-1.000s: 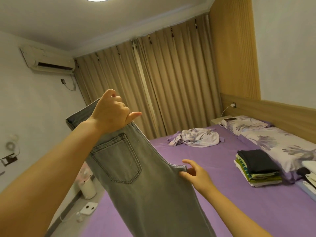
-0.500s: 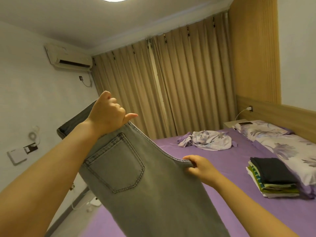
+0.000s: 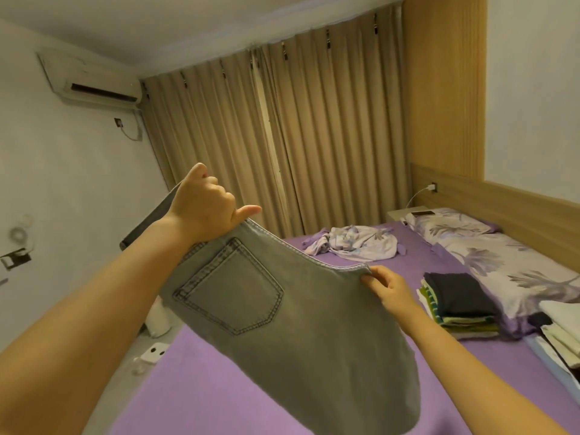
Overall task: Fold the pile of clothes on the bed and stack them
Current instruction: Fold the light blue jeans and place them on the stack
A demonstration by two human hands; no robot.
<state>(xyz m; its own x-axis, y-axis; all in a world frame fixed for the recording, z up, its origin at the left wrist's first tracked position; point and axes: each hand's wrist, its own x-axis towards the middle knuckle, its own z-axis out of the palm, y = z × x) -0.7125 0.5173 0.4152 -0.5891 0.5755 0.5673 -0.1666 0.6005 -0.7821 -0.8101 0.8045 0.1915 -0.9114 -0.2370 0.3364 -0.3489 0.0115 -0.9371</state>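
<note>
The left hand (image 3: 204,211) grips the waistband of a pair of grey jeans (image 3: 292,328) held up over the purple bed (image 3: 194,390) — back pocket facing the camera — while the right hand (image 3: 389,287) pinches the denim's upper edge lower down. On the bed to the right sits a stack of folded clothes (image 3: 458,302), dark piece on top, and farther back lies a crumpled floral garment (image 3: 354,243) near the curtains (image 3: 298,136).

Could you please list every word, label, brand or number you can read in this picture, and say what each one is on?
No text can be read anywhere in the view.
Grey jeans: only stitching and a back pocket, no label showing.
Air conditioner: no legible brand mark.
Folded stack of clothes: no print or tag visible.
Phone on the nightstand: too small to tell.
</note>
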